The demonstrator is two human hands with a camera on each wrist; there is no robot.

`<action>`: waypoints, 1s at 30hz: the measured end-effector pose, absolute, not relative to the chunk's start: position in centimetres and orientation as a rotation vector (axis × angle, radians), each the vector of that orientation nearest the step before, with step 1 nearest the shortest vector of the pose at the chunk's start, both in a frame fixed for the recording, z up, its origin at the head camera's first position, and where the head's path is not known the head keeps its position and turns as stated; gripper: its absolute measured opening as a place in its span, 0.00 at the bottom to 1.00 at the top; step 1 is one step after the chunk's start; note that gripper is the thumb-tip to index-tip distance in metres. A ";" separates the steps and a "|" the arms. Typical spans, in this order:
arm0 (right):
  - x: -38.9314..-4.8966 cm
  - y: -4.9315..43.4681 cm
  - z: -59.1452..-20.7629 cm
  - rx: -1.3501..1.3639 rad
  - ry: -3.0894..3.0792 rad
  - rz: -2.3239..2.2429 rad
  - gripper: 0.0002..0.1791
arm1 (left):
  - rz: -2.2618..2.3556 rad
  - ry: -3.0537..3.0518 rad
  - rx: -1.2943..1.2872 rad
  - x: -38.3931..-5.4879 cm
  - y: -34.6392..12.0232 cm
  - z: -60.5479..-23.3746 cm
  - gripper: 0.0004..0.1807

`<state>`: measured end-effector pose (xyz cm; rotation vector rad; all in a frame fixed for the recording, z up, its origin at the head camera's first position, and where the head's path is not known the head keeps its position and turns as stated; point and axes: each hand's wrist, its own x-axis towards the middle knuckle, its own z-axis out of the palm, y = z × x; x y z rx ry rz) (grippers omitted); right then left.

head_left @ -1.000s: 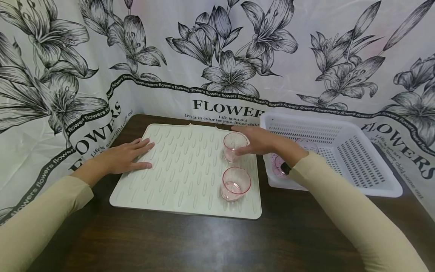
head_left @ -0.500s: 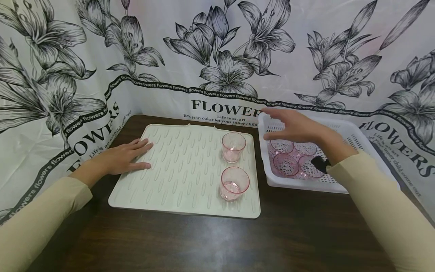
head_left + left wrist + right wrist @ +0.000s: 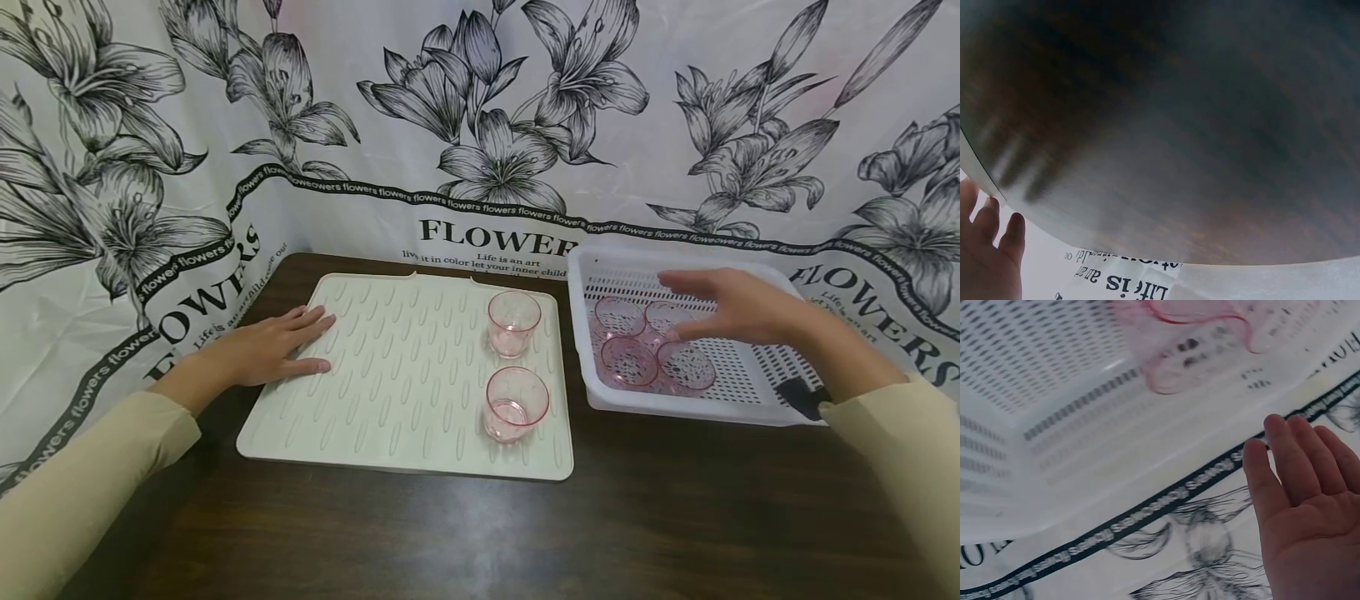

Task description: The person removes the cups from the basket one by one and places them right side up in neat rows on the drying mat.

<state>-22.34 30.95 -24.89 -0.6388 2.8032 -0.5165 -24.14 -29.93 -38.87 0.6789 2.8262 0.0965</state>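
Head view: the left hand [image 3: 258, 348] lies at the mat [image 3: 405, 375]'s nine o'clock edge, fingers straight, gripping nothing, ridged room running to two pink glasses [image 3: 514, 325] toward three; past a gap of table [image 3: 580, 433], the right hand [image 3: 742, 308] hovers unladen over the basket [image 3: 675, 406], four glasses [image 3: 628, 364] at its nine o'clock end. Left wrist: fingers at eight. Right wrist: fingers extended at four.

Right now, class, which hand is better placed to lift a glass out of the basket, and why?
Probably the right hand: it is at the basket, near the glasses inside, open and holding nothing. The left hand lies at the mat's left edge, across from the basket.
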 end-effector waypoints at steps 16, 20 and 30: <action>-19.9 34.8 -26.9 -0.603 2.759 -0.547 0.47 | 0.088 2.824 0.677 -24.3 -30.1 -39.0 0.50; -19.6 35.2 -27.3 -0.597 2.749 -0.551 0.47 | 0.090 2.826 0.677 -24.3 -30.0 -38.9 0.50; -19.2 35.7 -28.6 -0.609 2.737 -0.553 0.44 | 0.104 2.824 0.657 -24.1 -29.9 -38.8 0.50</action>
